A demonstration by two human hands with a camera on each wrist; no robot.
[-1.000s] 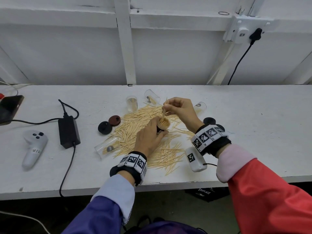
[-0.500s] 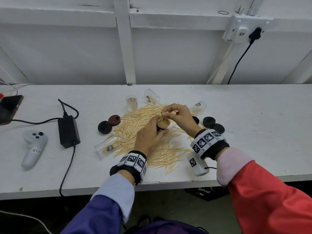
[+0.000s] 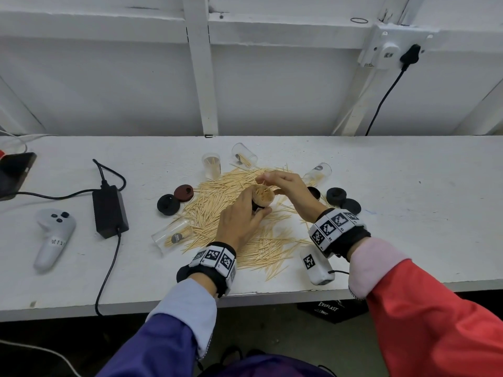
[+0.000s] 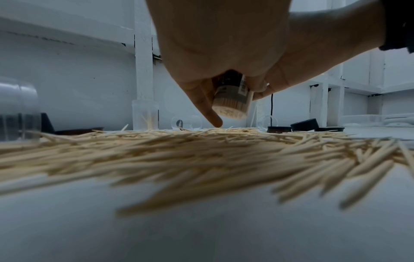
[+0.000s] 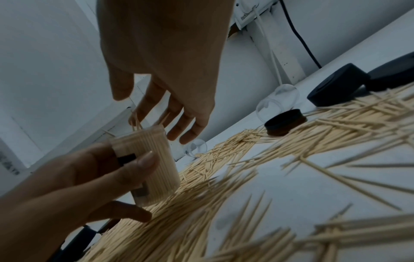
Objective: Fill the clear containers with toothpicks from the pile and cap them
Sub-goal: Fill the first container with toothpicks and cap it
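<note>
My left hand (image 3: 239, 221) grips a clear container (image 3: 262, 197) packed full of toothpicks and holds it tilted just above the toothpick pile (image 3: 217, 213). The right wrist view has the container (image 5: 147, 159) between the left thumb and fingers (image 5: 89, 177). Over its mouth hovers my right hand (image 3: 283, 183), its fingers (image 5: 179, 124) loosely extended by a few toothpicks that stick out of the top. From the left wrist the container (image 4: 233, 104) hangs below the left palm (image 4: 224, 44), over the pile (image 4: 201, 156).
An upright container (image 3: 211, 165) holds a few toothpicks; others lie at the back (image 3: 244, 156), right (image 3: 318, 172) and front left (image 3: 174, 235). Caps lie left (image 3: 168, 204), (image 3: 184, 191) and right (image 3: 336, 195). A power adapter (image 3: 110, 210), controller (image 3: 53, 235) and white device (image 3: 315, 265) sit nearby.
My right hand came down from above the container to its mouth and its fingers loosened. The left hand tipped the container so that its full mouth shows.
</note>
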